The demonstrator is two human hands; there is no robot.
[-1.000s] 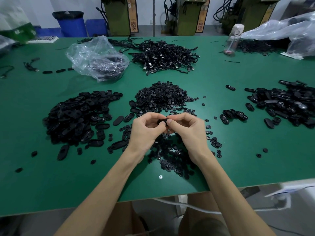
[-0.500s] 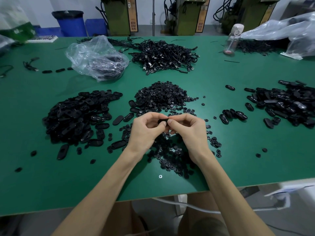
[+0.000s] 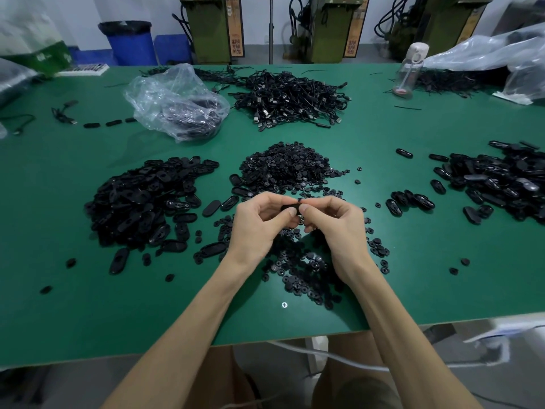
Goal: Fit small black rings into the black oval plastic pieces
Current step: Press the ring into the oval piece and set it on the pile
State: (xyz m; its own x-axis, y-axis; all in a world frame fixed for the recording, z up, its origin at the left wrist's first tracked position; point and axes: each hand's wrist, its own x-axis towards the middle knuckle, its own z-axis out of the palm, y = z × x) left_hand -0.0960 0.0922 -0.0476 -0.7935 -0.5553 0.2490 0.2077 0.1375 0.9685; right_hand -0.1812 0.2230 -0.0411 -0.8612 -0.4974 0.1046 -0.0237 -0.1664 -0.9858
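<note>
Left forearm (image 3: pixel 188 323), right forearm (image 3: pixel 398 323) bare, slim; thumbnails (image 3: pixel 292 213) short, trimmed; olive-grey legwear (image 3: pixel 368 392) at lap.

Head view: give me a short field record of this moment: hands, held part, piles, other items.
left hand: pinches one end of a black oval piece
right hand: pinches its other end; any ring there is hidden
ovals pile: left of the hands, on the green table
rings pile: beyond the hands; loose rings lie under them
right pile: more oval pieces
far side: plastic bag, cable heap, bottle
</note>
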